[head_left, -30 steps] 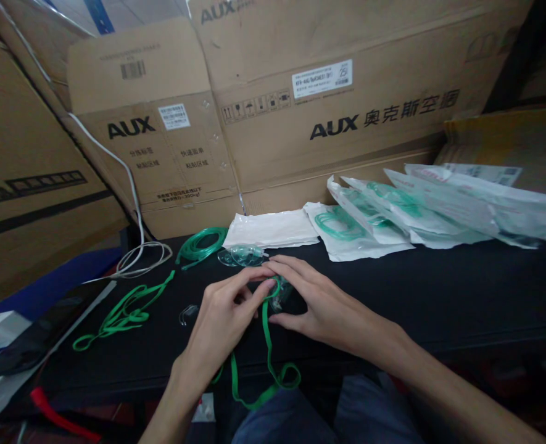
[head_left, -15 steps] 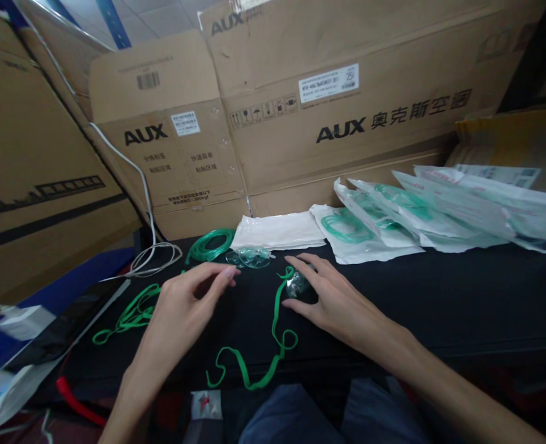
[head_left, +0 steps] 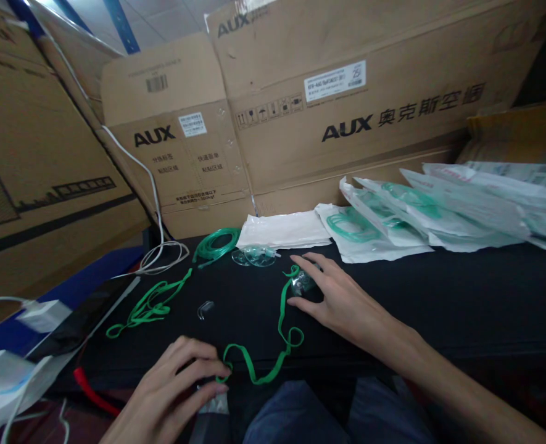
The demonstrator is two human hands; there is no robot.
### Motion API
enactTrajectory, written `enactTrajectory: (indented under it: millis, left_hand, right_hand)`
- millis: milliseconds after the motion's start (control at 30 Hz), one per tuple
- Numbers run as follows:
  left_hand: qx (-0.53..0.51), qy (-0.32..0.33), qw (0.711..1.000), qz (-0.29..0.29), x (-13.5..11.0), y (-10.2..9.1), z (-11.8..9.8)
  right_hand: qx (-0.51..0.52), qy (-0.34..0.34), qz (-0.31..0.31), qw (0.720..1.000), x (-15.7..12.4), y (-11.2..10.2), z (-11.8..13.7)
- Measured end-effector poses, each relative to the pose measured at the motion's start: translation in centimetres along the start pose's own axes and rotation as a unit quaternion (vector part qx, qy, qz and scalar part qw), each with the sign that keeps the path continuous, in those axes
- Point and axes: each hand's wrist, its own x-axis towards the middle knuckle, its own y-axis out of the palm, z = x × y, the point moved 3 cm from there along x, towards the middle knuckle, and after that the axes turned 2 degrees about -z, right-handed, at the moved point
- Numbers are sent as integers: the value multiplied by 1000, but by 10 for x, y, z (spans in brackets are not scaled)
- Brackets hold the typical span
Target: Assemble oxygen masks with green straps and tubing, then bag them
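Near the table's front edge, my left hand (head_left: 182, 385) has its thumb and bent fingers closed about the free end of a thin green elastic strap (head_left: 253, 376). The strap runs in loose curls up to a small clear mask (head_left: 301, 283), where its other end is knotted or looped. My right hand (head_left: 335, 290) rests curved around that mask, thumb on the near side and fingers on the far side, covering part of it. Behind lie another clear mask (head_left: 256, 255) and a coil of green tubing (head_left: 216, 245).
Several green straps (head_left: 150, 302) and a small clear clip-like piece (head_left: 205, 309) lie on the black table (head_left: 393, 308). White packets (head_left: 284, 229) and pouches with green tubing (head_left: 374, 231) line the back, against cardboard boxes (head_left: 273, 142). A white charger (head_left: 44, 316) and cables sit left.
My left hand has moved down and toward me, to the strap's free end, uncovering the green straps and the small clear piece. My right hand stays at the mask. The view has shifted slightly.
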Motion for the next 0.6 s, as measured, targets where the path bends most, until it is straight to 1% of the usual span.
enactTrajectory:
  millis: [67,167,300,367,433,533,600]
  left_hand:
    - [-20,18,1000,-11,4,0,-3]
    - [-61,3,997,-48,8,-2,-3]
    - [-110,-50,980,-158,20,-8,5]
    - [-135,-80,967,-199,31,-10,8]
    - [-174,-117,957,-199,44,-8,9]
    - [-243,-166,943,-155,66,-1,5]
    - [-284,-186,931,-135,80,3,0]
  right_hand:
    - [4,1,10,1000,1,-2,2]
    - [3,5,20,1000,2,-4,4]
    - [22,8,13,1000,3,-4,3]
    - [40,8,11,999,4,-5,3]
    - [60,9,8,998,5,-6,4]
    - [100,11,-6,995,8,-11,6]
    - [127,22,-16,991,9,-15,8]
